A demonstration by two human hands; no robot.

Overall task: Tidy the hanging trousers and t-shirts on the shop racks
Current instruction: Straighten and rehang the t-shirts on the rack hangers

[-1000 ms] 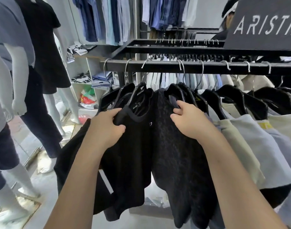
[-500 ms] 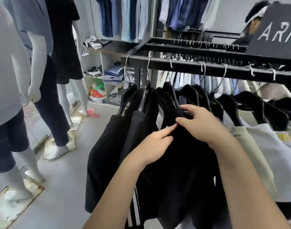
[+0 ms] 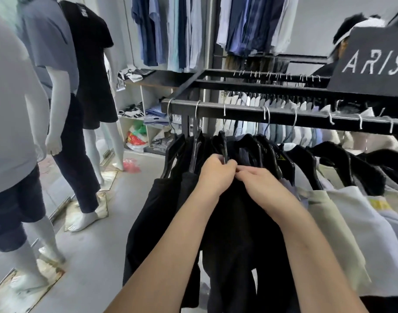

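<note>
Two hands on one black t-shirt (image 3: 236,222), my left hand (image 3: 217,175) curled round its collar just below one black hanger (image 3: 223,144), my right hand (image 3: 260,185) pinching the same collar, shirt hanging under both wrists from front rail (image 3: 243,112), three mannequins (image 3: 55,64) at left

light: bright, even, diffuse indoor, no hard shadows | glare: pale sheen along the rack rail (image 3: 243,112) | exposure: black t-shirts (image 3: 234,222) merge into one dark mass, folds lost | distortion: wide-angle bend — mannequin (image 3: 10,109) at left edge stretched, rail bowed | focus: slight softness throughout — frame edges and far background smeared
</note>
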